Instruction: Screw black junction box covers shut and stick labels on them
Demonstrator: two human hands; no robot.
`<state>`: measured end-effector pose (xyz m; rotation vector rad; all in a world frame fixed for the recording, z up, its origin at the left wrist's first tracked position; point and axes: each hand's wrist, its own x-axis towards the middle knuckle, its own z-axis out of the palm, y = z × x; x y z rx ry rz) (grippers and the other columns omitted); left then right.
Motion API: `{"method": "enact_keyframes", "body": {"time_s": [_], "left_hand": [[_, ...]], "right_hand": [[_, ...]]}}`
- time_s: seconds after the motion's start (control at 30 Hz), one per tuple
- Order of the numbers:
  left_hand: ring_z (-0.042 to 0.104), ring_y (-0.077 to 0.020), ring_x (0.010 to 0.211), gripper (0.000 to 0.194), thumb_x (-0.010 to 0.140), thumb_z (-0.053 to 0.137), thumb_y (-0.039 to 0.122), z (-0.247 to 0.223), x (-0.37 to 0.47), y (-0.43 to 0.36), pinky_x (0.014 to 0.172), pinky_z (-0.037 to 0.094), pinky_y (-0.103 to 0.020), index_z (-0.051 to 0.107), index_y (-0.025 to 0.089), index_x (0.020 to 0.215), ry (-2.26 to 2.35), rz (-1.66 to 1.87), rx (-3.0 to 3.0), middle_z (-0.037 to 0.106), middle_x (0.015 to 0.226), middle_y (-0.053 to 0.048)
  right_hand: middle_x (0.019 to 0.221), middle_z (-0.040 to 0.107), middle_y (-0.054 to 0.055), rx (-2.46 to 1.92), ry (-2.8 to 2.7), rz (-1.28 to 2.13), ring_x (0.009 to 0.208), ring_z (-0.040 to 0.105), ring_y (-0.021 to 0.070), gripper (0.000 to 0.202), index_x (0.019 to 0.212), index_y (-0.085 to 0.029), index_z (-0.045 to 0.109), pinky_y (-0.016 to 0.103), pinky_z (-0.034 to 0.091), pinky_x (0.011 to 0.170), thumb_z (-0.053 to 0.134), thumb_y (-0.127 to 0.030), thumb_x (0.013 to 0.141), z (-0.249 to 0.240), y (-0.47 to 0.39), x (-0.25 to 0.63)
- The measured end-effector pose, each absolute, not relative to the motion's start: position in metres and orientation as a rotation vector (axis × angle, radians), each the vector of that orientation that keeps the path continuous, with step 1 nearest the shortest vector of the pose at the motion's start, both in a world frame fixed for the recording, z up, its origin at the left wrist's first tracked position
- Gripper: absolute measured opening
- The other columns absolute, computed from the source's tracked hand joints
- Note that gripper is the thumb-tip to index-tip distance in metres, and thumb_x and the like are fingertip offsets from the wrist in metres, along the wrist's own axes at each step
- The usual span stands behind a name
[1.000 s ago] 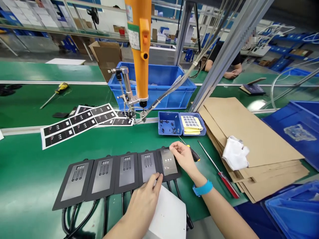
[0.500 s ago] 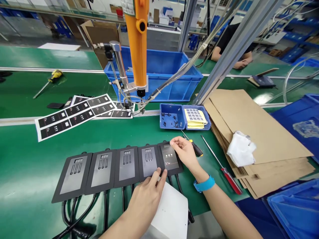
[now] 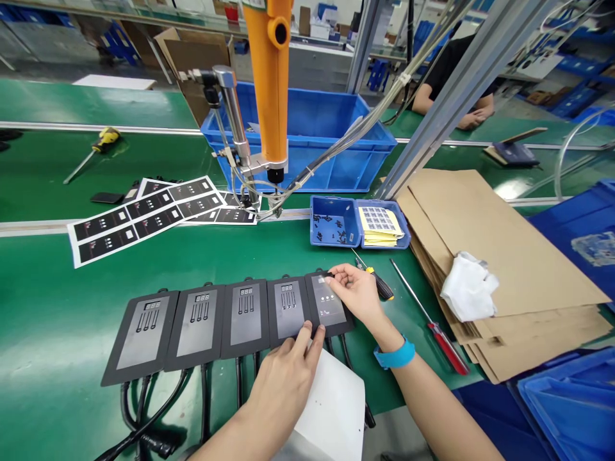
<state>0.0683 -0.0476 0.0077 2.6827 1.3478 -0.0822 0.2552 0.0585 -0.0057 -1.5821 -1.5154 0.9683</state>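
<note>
Several flat black control boxes stand side by side in a row, with black cables running from their lower edges. The rightmost box (image 3: pixel 350 323) bears a dark label (image 3: pixel 329 298) with small white marks; the neighbouring box (image 3: pixel 287 307) shows a grey face with digits and slots. My left hand (image 3: pixel 284 378) rests its outstretched index and middle fingertips along the bottom edge of the rightmost box. At that box's top right corner, my right hand (image 3: pixel 354 291) has thumb and forefinger pinched on the label's edge. Beneath my left hand lies a white sheet (image 3: pixel 336 410), partly covered.
Screwdrivers lie right of the boxes: a black-and-yellow one (image 3: pixel 382 286) and a red one (image 3: pixel 449 349). Behind are a blue screw box (image 3: pixel 334 240), label sheets (image 3: pixel 144 221) and a hanging orange tool (image 3: pixel 271 96). Cardboard (image 3: pixel 519 250) is stacked at right. A person's hands (image 3: pixel 473 120) rest farther back.
The view has shifted slightly. Both hands keep nearly the same places on the rightmost box, and the light reflected on its label looks different.
</note>
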Motion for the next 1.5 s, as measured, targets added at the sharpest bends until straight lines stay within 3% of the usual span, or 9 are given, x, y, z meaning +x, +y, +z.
{"method": "enact_keyframes", "body": {"time_s": [0.3,0.43,0.53,0.63,0.77,0.87,1.07,1.23,1.5], "left_hand": [[0.071,-0.0212,0.087,0.068,0.086,0.031,-0.002,0.020,0.047,-0.047,0.071,0.061,-0.033,0.042,0.024,0.147,1.363,0.330,2.193,0.050,0.143,-0.015],[0.066,-0.0213,0.097,0.043,0.098,0.045,0.023,0.041,0.026,-0.045,0.082,0.056,-0.030,0.047,0.026,0.141,1.379,0.882,1.590,0.051,0.142,-0.013],[0.067,-0.0223,0.094,0.056,0.093,0.062,0.036,0.051,0.014,-0.046,0.069,0.055,-0.025,0.041,0.025,0.144,1.266,1.042,1.038,0.053,0.141,-0.015],[0.067,-0.0277,0.099,0.073,0.081,0.078,0.040,0.053,0.005,-0.048,0.076,0.057,-0.030,0.045,0.023,0.144,1.042,0.856,0.711,0.065,0.126,-0.014],[0.070,-0.0273,0.082,0.054,0.072,0.084,0.039,0.051,0.000,-0.052,0.071,0.056,-0.032,0.068,0.015,0.117,1.035,0.694,0.388,0.075,0.090,-0.009],[0.070,-0.0273,0.080,0.048,0.078,0.075,0.050,0.051,-0.002,-0.053,0.069,0.055,-0.032,0.071,0.012,0.108,0.951,0.785,0.204,0.075,0.089,-0.010],[0.064,-0.0177,0.072,0.039,0.085,0.074,0.045,0.044,-0.011,-0.058,0.068,0.053,-0.027,0.066,0.017,0.112,1.105,0.849,0.354,0.071,0.084,-0.005],[0.059,-0.0148,0.067,0.035,0.088,0.069,0.050,0.042,-0.010,-0.062,0.063,0.049,-0.023,0.065,0.017,0.100,1.106,0.877,0.530,0.063,0.075,-0.001],[0.050,-0.0133,0.061,0.037,0.089,0.063,0.055,0.032,-0.016,-0.063,0.057,0.043,-0.021,0.059,0.020,0.101,1.245,0.907,0.671,0.058,0.072,0.002]], "right_hand": [[0.110,0.062,0.013,-1.653,-1.971,0.456,0.102,0.060,0.0268,0.043,0.131,-0.018,0.057,0.044,0.052,0.087,0.060,-0.026,0.089,0.011,0.039,0.257],[0.105,0.069,0.007,-1.371,-1.918,1.363,0.093,0.066,0.0205,0.040,0.123,-0.020,0.063,0.031,0.056,0.076,0.066,-0.038,0.088,0.048,0.020,0.253],[0.085,0.071,0.003,-1.233,-1.827,1.722,0.069,0.065,0.0142,0.023,0.097,-0.017,0.071,0.021,0.049,0.054,0.068,-0.037,0.086,0.076,0.003,0.247],[0.070,0.067,0.001,-1.285,-1.910,1.172,0.059,0.060,0.0120,0.013,0.082,-0.017,0.069,0.021,0.045,0.049,0.064,-0.026,0.089,0.094,-0.013,0.240],[0.090,0.074,0.007,-0.939,-2.252,0.373,0.077,0.067,0.0171,0.021,0.103,-0.020,0.070,0.030,0.054,0.066,0.055,-0.011,0.092,0.104,-0.031,0.231],[0.098,0.075,0.009,-0.740,-2.557,0.156,0.086,0.069,0.0207,0.026,0.109,-0.016,0.069,0.034,0.056,0.068,0.049,-0.012,0.094,0.101,-0.042,0.221],[0.098,0.075,0.009,-0.723,-2.530,0.300,0.086,0.068,0.0220,0.036,0.108,-0.014,0.065,0.036,0.056,0.071,0.063,-0.046,0.091,0.074,-0.048,0.212],[0.097,0.069,0.011,-1.113,-2.275,0.256,0.090,0.062,0.0217,0.023,0.113,-0.015,0.063,0.037,0.053,0.075,0.065,-0.015,0.090,0.056,-0.040,0.220],[0.086,0.059,0.005,-0.813,-1.989,0.642,0.081,0.055,0.0180,0.011,0.093,-0.022,0.066,0.036,0.050,0.070,0.064,-0.012,0.090,0.060,-0.040,0.213]]}}
